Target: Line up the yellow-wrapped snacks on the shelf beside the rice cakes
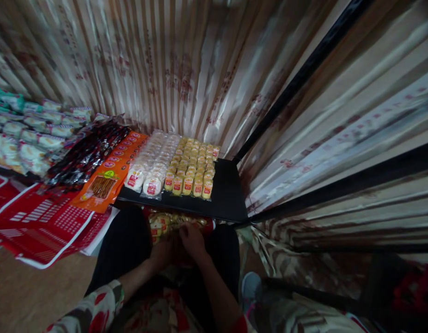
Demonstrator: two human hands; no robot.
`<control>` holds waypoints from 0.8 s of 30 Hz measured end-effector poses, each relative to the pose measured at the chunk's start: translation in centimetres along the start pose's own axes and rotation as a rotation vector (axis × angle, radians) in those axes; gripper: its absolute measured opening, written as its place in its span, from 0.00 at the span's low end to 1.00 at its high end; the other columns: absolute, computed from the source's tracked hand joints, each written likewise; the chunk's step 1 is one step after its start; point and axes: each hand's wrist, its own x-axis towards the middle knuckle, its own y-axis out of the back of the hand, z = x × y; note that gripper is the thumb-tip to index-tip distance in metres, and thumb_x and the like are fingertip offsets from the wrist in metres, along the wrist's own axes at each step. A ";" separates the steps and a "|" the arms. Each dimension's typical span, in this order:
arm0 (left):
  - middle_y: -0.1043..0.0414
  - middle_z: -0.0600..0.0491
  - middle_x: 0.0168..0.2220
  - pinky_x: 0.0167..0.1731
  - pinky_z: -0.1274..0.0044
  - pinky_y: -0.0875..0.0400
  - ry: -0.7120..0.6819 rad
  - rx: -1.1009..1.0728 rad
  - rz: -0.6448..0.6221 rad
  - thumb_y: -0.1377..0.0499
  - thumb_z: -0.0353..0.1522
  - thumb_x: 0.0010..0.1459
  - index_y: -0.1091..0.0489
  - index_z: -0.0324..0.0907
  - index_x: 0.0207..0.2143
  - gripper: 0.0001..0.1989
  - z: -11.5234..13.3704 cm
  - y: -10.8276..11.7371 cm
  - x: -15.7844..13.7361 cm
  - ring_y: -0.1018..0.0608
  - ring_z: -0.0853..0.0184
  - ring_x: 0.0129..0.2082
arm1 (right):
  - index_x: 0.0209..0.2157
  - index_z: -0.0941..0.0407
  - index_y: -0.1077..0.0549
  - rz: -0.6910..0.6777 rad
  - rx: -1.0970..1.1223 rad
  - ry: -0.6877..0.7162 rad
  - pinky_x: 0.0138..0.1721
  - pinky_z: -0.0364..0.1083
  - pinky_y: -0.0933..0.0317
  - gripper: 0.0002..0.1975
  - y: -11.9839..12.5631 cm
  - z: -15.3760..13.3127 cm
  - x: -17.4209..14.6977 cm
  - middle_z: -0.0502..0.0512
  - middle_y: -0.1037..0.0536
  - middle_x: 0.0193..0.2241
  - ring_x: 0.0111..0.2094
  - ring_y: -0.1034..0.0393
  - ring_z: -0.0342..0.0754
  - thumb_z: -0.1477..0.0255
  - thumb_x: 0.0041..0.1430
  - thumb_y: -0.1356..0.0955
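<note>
Both my hands are low between my knees, at a red container filled with yellow-wrapped snack packets. My right hand is at the packets with its fingers curled closed; what they hold, if anything, is hidden. Close beside it, my left hand reaches in at the near side, its fingers lost in shadow. Just beyond, rows of yellow packaged snacks stand on a black tabletop. White round packaged snacks are lined up to their left.
An orange snack bag and dark shiny packets lie further left, then white packets. A red basket with white handles is below them. Striped sheeting hangs behind, with black poles at right. A shoe shows lower right.
</note>
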 end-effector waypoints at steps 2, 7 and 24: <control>0.37 0.40 0.54 0.48 0.70 0.36 0.017 -0.062 -0.021 0.55 0.26 0.56 0.40 0.37 0.54 0.23 -0.5 -0.4 0.0 0.30 0.60 0.50 | 0.38 0.56 0.29 -0.166 -0.085 -0.028 0.40 0.45 0.40 0.11 -1.4 0.7 -0.5 0.58 0.22 0.37 0.40 0.28 0.51 0.70 0.57 0.40; 0.41 0.43 0.57 0.55 0.72 0.43 0.028 -0.175 0.001 0.51 0.25 0.50 0.40 0.38 0.54 0.26 -1.8 -1.5 0.1 0.36 0.62 0.56 | 0.45 0.58 0.31 -0.301 -0.079 -0.054 0.43 0.45 0.41 0.16 -4.6 2.8 -0.7 0.62 0.24 0.43 0.43 0.29 0.51 0.67 0.59 0.40; 0.35 0.46 0.51 0.55 0.67 0.40 -0.129 -0.427 0.311 0.52 0.22 0.49 0.35 0.40 0.49 0.24 -0.8 0.6 -1.1 0.34 0.63 0.53 | 0.44 0.57 0.30 -0.131 0.503 -0.028 0.46 0.49 0.38 0.19 -3.2 2.4 -0.7 0.58 0.25 0.43 0.45 0.31 0.52 0.64 0.51 0.35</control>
